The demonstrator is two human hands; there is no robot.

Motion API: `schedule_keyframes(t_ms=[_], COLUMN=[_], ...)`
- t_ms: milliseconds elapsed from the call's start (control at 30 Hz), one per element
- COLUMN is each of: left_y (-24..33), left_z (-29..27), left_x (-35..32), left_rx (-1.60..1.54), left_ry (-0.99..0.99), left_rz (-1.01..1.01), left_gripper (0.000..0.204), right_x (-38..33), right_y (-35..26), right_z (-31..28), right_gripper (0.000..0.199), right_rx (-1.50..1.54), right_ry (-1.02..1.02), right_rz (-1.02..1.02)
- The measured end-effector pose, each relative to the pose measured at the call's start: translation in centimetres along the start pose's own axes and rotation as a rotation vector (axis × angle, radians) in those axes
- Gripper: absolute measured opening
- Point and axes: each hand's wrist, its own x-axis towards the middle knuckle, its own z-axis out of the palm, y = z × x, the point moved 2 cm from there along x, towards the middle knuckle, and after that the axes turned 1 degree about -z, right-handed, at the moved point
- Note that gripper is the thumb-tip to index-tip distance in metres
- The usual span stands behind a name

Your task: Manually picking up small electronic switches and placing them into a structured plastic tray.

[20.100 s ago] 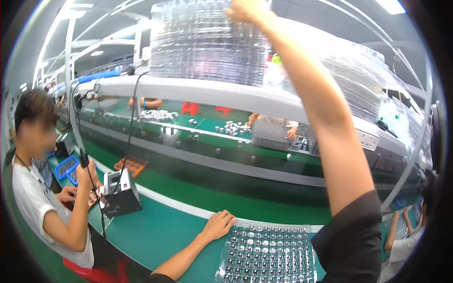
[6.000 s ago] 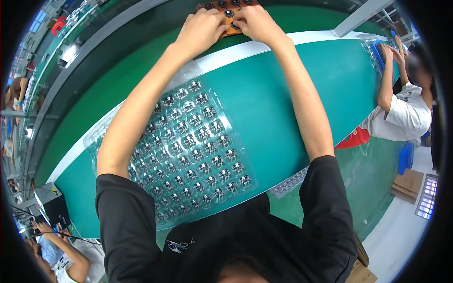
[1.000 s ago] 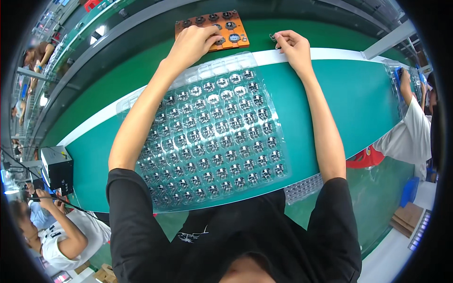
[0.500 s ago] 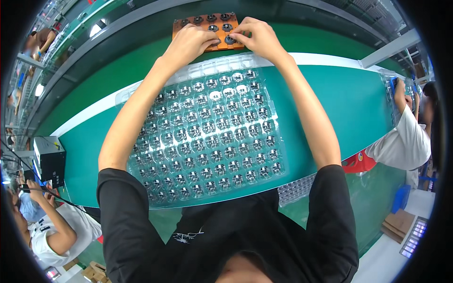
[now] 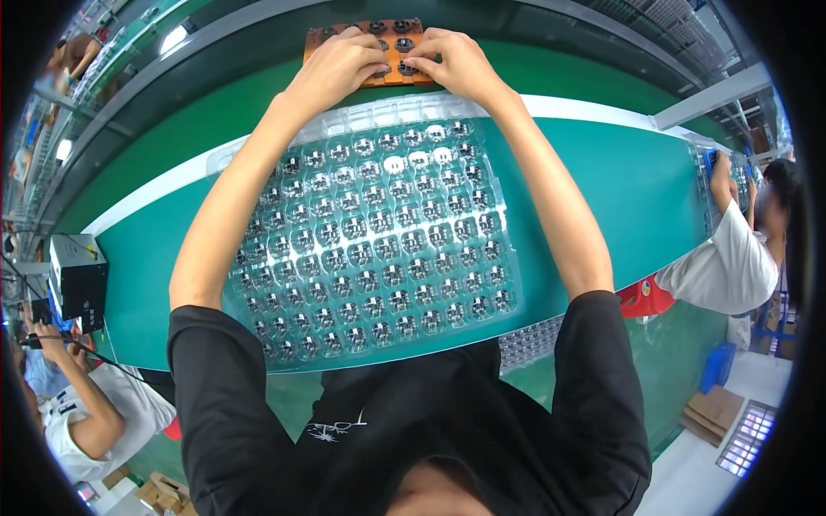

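Beyond the far edge of the green table, my left hand [image 5: 337, 69] and my right hand [image 5: 460, 65] work over an orange block fixture [image 5: 395, 78]. Several small round black parts [image 5: 403, 45] sit in its pockets. The thumb and forefinger of my right hand are closed at a part [image 5: 407, 67] in the near row. My left fingers are closed on a neighbouring part [image 5: 381, 70], mostly covered by the fingertips. Between my forearms lies a clear plastic tray [image 5: 508, 284] with rows of similar round black parts, a few pockets showing bright white.
A black box-shaped device [image 5: 79, 284] with cables stands at the table's left end. At the right, a person in a white sleeve [image 5: 727, 267] handles another tray, near a red stool [image 5: 647, 297]. A second person [image 5: 103, 413] is at the lower left. A metal post [image 5: 710, 99] rises at the far right.
The whole view has shifted slightly, so the scene sits a little left. Both hands stay at the same near row of the fixture, with only small finger movement.
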Motion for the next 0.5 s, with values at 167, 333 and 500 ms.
schedule_keyframes(t_ms=[167,333,500], left_y=[-0.3,-1.9,-7.2], left_z=[-1.3,-9.6,-12.8], left_x=[-1.5,-6.5,-20.3], left_rx=[0.002,-0.174,-0.237], left_ry=[-0.042,0.216,0.519], left_rz=[-0.090,-0.377,-0.882], left_gripper=[0.024,0.032,0.039], right_x=[0.7,1.0,1.4], right_y=[-0.4,-1.0,-0.7], right_z=[1.0,1.6,1.3], right_gripper=[0.018,0.018,0.025], right_rx=[-0.023,-0.170,-0.109], right_ry=[-0.050,-0.096,-0.023], right_rz=[-0.022,-0.014,-0.082])
